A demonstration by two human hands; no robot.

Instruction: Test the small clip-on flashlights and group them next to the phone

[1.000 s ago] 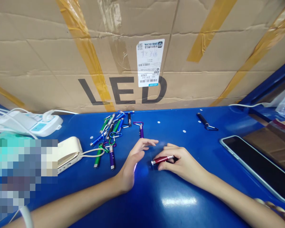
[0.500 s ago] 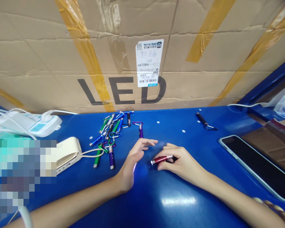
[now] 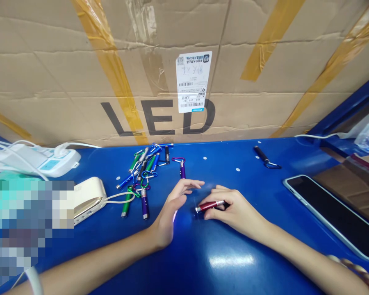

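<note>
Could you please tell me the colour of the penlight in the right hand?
Red, seen best in the head view.

Bare hands (image 3: 236,209), slender fingers (image 3: 187,183), slim uncovered forearms (image 3: 110,260) tapering toward bare wrists (image 3: 155,237)

The cardboard box (image 3: 233,94) reads "LED" in black, and its white label (image 3: 193,82) "101 E19 217" upside down.

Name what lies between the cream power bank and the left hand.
In the head view, a cord loop, a green penlight and a purple penlight lie there.
</note>
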